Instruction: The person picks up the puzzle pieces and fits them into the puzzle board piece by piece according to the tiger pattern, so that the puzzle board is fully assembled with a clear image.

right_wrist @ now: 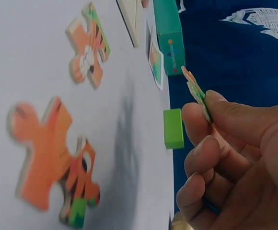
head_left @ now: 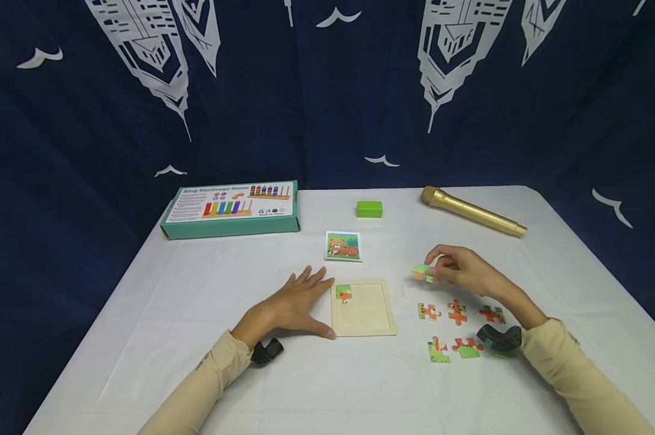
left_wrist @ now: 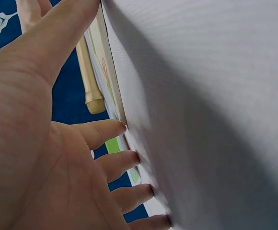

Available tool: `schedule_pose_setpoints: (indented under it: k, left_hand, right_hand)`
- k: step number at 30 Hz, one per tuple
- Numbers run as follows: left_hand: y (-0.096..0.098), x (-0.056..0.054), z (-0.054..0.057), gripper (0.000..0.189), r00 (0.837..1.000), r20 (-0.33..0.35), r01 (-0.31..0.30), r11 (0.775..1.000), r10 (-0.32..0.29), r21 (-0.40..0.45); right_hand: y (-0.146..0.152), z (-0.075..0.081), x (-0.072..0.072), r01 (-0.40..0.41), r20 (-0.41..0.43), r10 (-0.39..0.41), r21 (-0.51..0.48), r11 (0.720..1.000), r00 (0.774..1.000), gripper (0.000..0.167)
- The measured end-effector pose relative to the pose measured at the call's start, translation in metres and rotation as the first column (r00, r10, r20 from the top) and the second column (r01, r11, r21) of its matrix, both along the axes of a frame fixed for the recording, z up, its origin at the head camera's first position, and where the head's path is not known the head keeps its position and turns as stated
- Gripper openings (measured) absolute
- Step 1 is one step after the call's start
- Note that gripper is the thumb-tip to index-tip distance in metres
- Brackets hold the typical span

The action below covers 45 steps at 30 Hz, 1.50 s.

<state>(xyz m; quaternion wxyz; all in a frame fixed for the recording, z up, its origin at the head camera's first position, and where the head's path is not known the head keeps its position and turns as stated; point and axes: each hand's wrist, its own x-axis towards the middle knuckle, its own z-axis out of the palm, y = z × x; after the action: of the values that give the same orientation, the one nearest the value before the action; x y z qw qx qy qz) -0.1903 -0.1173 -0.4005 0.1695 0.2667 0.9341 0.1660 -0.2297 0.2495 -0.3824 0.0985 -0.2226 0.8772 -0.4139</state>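
Between thumb and index finger, my right hand (head_left: pixel 469 273) pinches a green and orange puzzle piece (right_wrist: pixel 197 93), lifted above the table. My left hand (head_left: pixel 290 306) rests with fingers spread, thumb and index fingertip at the left edge of a square wooden puzzle tray (head_left: pixel 368 314). One green and orange piece (head_left: pixel 343 293) lies in the tray's upper left corner. Below the right hand, several loose tiger-patterned pieces lie in rows, among them an orange piece (head_left: pixel 457 312) and a green-bottomed piece (head_left: pixel 438 350). The right wrist's camera partly covers another piece (head_left: pixel 504 353).
A tiger picture card (head_left: pixel 343 246) lies behind the tray, with a green block (head_left: pixel 369 209) farther back. At the back left is a teal game box (head_left: pixel 229 226). A gold microphone (head_left: pixel 474 211) lies at the back right. Behind the white table hangs a dark blue curtain (head_left: pixel 327 109).
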Motion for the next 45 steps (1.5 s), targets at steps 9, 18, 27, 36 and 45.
schedule_pose_setpoints:
  k: [9,18,27,36,45]
  left_hand:
    - [0.001,-0.001,0.0,0.11,1.0,-0.011,0.005,1.0,-0.005,-0.007]
    - [0.0,-0.001,-0.001,0.11,1.0,-0.013,0.008,1.0,-0.008,-0.01]
    - [0.0,-0.002,-0.002,0.11,1.0,-0.015,0.01,1.0,-0.01,-0.015]
    - [0.0,-0.002,-0.001,0.11,1.0,-0.01,0.002,1.0,-0.002,-0.018]
    - [0.001,-0.003,-0.002,0.11,1.0,-0.011,0.004,1.0,-0.004,-0.023]
  right_hand:
    - [-0.024,-0.007,-0.01,-0.098,0.028,0.101,-0.078,0.992,0.995,0.014]
    - [-0.049,-0.014,-0.011,-0.114,0.065,0.123,-0.134,0.984,0.99,0.016]
    - [-0.069,-0.018,-0.011,-0.218,0.14,0.24,-0.157,0.963,0.961,0.029]
    - [-0.083,-0.019,-0.009,-0.234,0.197,0.261,-0.151,0.96,0.945,0.029]
    - [-0.092,-0.023,-0.009,-0.225,0.211,0.262,-0.182,0.957,0.942,0.026]
